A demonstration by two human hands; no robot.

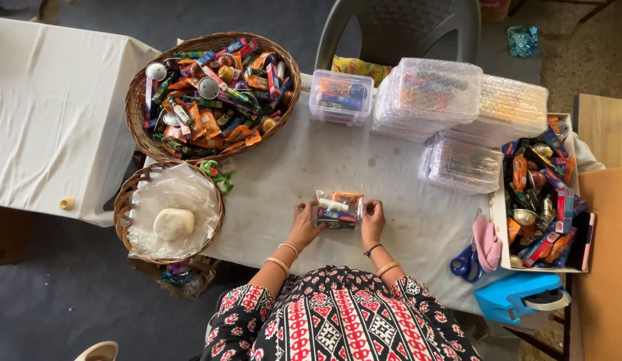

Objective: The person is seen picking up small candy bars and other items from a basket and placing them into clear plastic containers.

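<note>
A small clear plastic packet [339, 208] filled with a white tube, an orange sachet and dark little items lies on the white tablecloth [338, 160] in front of me. My left hand [304, 224] grips its left edge. My right hand [372, 219] grips its right edge. Both wrists wear bangles. The packet rests flat between the two hands.
A big wicker basket [138, 90] of several small toiletries stands far left; a smaller basket [127, 194] holds plastic bags and a white lump. Clear lidded boxes [341, 97], bubble-wrapped stacks [458, 100], a cardboard tray [499, 220] of items, blue scissors [464, 262], a blue tape dispenser [518, 297] and a grey chair [404, 30] surround.
</note>
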